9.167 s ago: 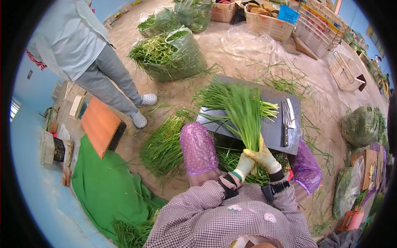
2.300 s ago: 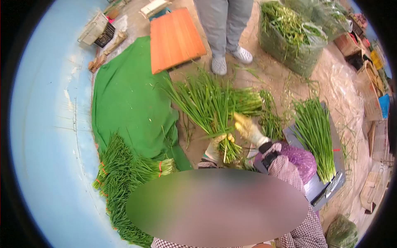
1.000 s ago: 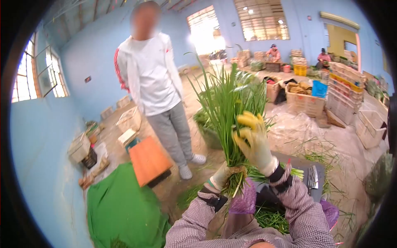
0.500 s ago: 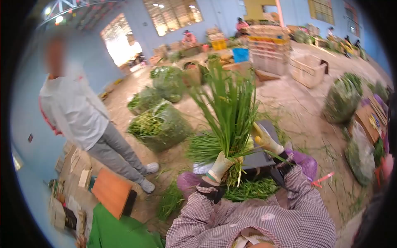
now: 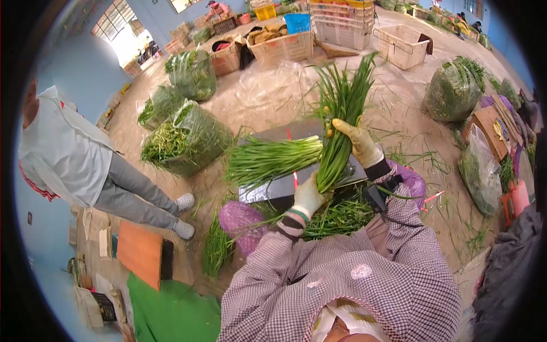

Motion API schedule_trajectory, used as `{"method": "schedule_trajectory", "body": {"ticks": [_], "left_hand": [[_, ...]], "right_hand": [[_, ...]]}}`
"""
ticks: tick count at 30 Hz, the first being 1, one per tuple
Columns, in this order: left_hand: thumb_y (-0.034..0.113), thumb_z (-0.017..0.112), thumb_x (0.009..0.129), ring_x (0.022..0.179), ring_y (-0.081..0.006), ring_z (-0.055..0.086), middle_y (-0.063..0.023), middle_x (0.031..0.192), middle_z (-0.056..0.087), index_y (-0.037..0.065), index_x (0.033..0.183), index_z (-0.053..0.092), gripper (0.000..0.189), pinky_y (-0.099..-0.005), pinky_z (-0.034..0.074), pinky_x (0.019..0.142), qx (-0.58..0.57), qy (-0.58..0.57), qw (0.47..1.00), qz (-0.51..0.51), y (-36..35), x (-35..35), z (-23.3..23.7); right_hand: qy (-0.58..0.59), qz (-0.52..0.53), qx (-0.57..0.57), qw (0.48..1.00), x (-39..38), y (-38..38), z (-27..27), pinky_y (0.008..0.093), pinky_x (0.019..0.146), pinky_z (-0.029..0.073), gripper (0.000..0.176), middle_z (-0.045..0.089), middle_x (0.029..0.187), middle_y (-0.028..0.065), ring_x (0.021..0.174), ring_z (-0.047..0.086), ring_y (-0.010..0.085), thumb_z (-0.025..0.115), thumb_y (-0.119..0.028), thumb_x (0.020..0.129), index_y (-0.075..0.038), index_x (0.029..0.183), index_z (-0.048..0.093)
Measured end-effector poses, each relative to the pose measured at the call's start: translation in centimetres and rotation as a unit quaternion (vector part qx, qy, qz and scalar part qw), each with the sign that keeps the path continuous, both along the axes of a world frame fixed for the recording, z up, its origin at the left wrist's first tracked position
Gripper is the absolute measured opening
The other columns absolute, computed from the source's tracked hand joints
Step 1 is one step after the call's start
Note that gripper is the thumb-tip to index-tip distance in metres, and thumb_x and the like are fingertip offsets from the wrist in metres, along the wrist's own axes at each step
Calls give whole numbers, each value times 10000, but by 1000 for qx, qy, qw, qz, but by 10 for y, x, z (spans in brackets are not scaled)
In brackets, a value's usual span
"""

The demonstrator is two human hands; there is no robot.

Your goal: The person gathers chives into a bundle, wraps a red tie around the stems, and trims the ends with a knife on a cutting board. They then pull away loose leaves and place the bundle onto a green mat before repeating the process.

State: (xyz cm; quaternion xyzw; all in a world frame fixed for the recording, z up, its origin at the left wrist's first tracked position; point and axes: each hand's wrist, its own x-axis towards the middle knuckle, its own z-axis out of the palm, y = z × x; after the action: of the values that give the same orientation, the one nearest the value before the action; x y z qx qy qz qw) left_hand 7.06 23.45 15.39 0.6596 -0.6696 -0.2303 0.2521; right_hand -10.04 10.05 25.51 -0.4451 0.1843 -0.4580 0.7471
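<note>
A long-leafed bunch of garlic chives is held up in front of me, leaning to the right at its top. My left hand, in a pale glove, is closed around its lower end. Higher up, my right hand, in a yellowish glove, wraps the bunch, with yellow fingertips showing on its left side. Behind the hands, a second pile of chives lies on a dark board, pale stem ends to the right. Loose green leaves rest on my lap below.
Clear bags of greens stand on the left, near a person in grey trousers. More bagged greens are at right. Crates stand at the back. An orange board and green cloth lie lower left.
The view has tilted down. My right hand, earlier at the bunch's right side, now wraps around it. The bunch leans more to the right, its leaves gathered closer together.
</note>
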Motion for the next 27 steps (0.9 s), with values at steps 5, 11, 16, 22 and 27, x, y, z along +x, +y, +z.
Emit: {"method": "schedule_trajectory", "body": {"ticks": [5, 11, 16, 22, 27], "left_hand": [[195, 964, 661, 1465, -292, 335, -198, 1585, 350, -5, 1597, 187, 1233, -375, 276, 1224, 2, 271, 935, -230, -37, 23, 70], [328, 972, 656, 1515, -310, 254, -220, 1625, 275, -62, 1583, 160, 1293, -367, 210, 1248, -143, 289, 925, -200, -84, 29, 102], [283, 950, 719, 1321, -279, 498, -166, 1454, 504, -33, 1516, 309, 1071, -406, 400, 1136, -116, 292, 946, -78, -110, 4, 45], [136, 873, 719, 1223, -327, 561, -180, 1286, 597, -2, 1398, 470, 801, -434, 433, 1093, -206, 355, 903, -125, -123, -18, 42], [263, 837, 732, 1272, -450, 505, -310, 1288, 568, -105, 1350, 468, 807, -452, 389, 1122, -145, 96, 973, -149, -102, -24, 80]], "right_hand": [[65, -11, -92, 994, 4, -9, 31, 251, 649, 548, 226, 721, 897, 13, 770, 671, 98, 710, -224, 968, -33, 1087, 693], [145, -52, -210, 965, 5, -9, 64, 278, 761, 523, 313, 710, 976, 1, 845, 619, 87, 757, -217, 935, -45, 1186, 684], [160, -36, -263, 951, 11, -29, -26, 353, 1032, 467, 619, 627, 1293, 60, 1165, 578, 184, 805, -206, 889, -37, 1414, 524], [158, 56, -280, 945, -18, -24, 1, 339, 968, 520, 750, 619, 1309, 71, 1149, 589, 169, 862, -161, 831, -13, 1453, 470], [187, -117, -244, 944, 4, -14, 23, 303, 848, 531, 247, 702, 1021, 33, 949, 647, 144, 680, -152, 992, 1, 1186, 678]]}}
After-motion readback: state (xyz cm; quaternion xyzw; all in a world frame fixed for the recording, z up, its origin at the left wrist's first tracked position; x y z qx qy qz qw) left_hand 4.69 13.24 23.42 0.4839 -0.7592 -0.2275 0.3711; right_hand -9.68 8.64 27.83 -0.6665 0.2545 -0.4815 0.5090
